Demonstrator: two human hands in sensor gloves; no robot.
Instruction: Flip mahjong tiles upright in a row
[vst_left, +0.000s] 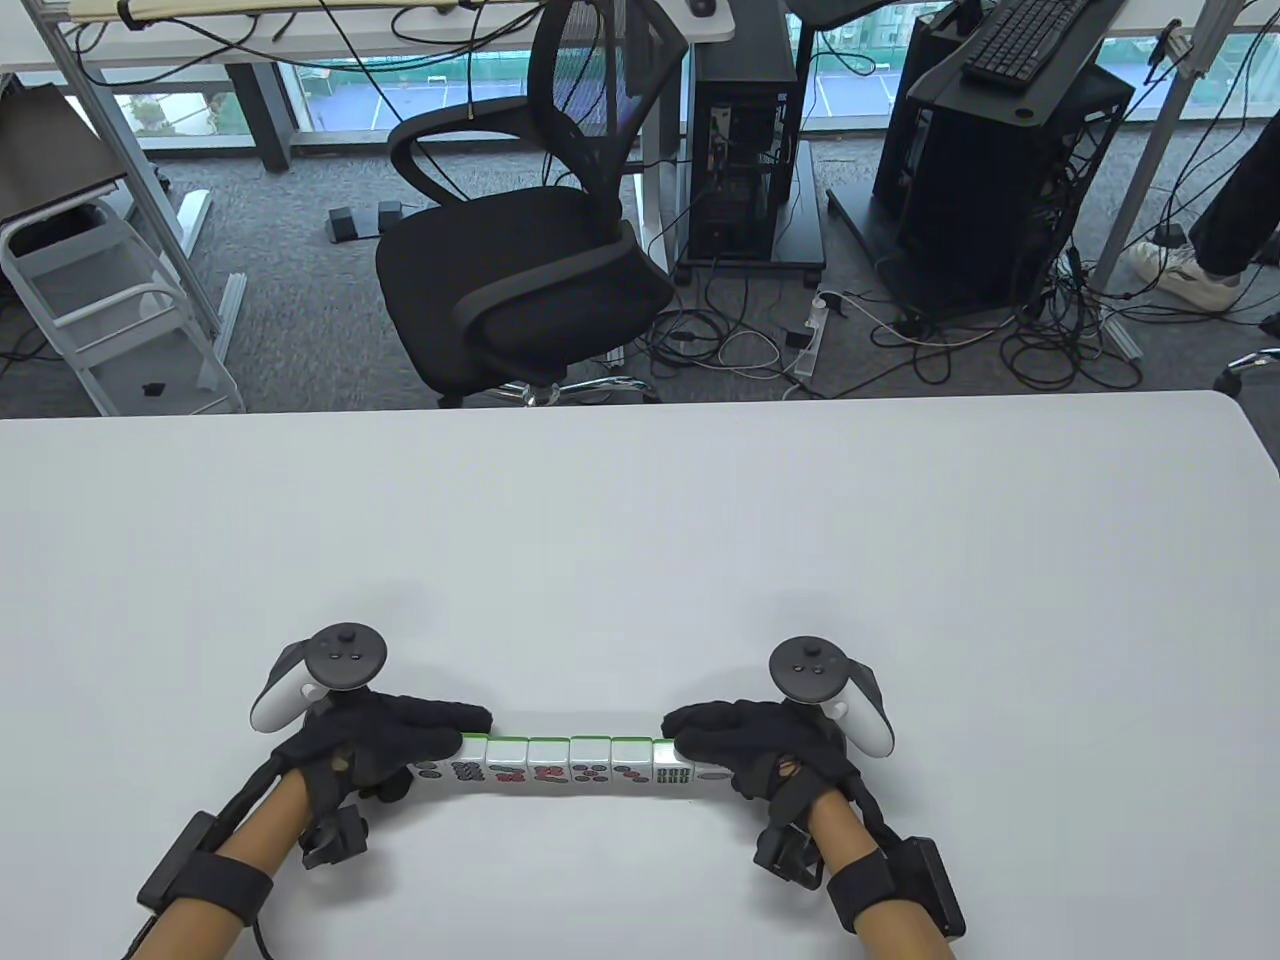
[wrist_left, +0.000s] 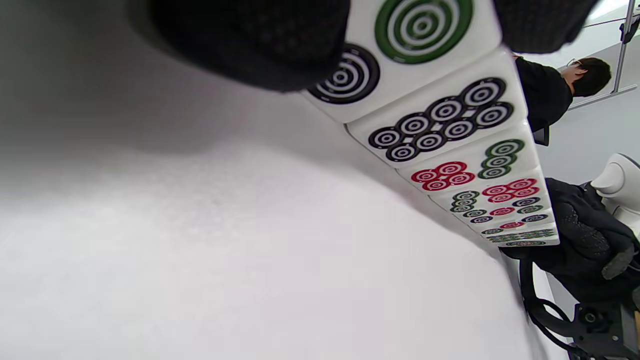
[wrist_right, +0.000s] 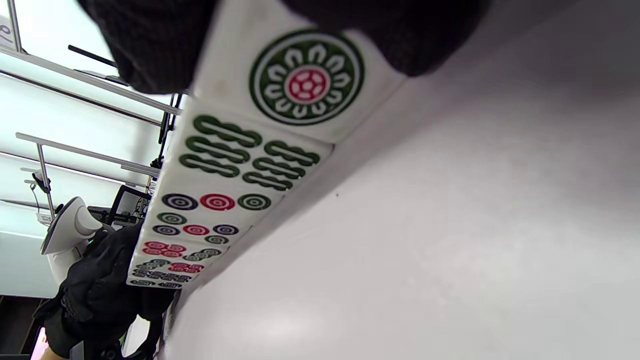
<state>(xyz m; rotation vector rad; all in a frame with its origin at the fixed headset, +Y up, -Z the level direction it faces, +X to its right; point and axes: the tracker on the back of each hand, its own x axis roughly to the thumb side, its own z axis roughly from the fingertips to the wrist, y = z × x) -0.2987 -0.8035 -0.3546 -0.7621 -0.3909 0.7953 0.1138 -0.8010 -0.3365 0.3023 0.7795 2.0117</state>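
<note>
Tiles (vst_left: 570, 765) upright, edge to edge, faces toward camera.

No lettering or numerals legible. Mahjong tiles (vst_left: 560, 768) carry only pictorial suit marks: circle patterns, one bamboo-stick face (wrist_right: 247, 152).

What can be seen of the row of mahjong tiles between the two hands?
The row of white, green-backed mahjong tiles stands near the front edge of the white table, tiles side by side with no visible gaps, faces towards the person. The faces show circle patterns and one green bamboo pattern; they look glossy and hard. The left hand presses one end, the right hand the other.
</note>
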